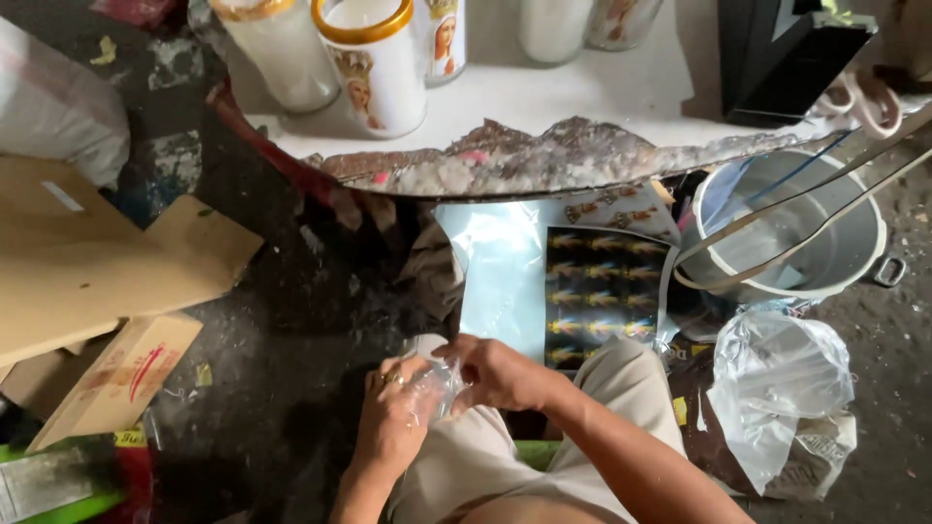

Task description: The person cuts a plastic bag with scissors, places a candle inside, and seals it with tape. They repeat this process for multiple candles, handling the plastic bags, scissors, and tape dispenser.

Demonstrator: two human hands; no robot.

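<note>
Both my hands meet low in the middle of the head view, above my lap. My left hand (391, 415), with a ring on one finger, grips a small crumpled piece of clear plastic wrap (437, 385). My right hand (497, 371) pinches the same wrap from the right side. Just beyond my hands lies a dark printed sheet of small golden pictures (602, 293) on a pale blue shiny sheet (500, 272).
A white table (544, 97) with a ragged edge carries several tall white glass candles (374, 63). A metal pot (786, 233) with strips across it stands at right, above a clear plastic bag (782, 383). Cardboard boxes (92, 291) lie at left on the dark floor.
</note>
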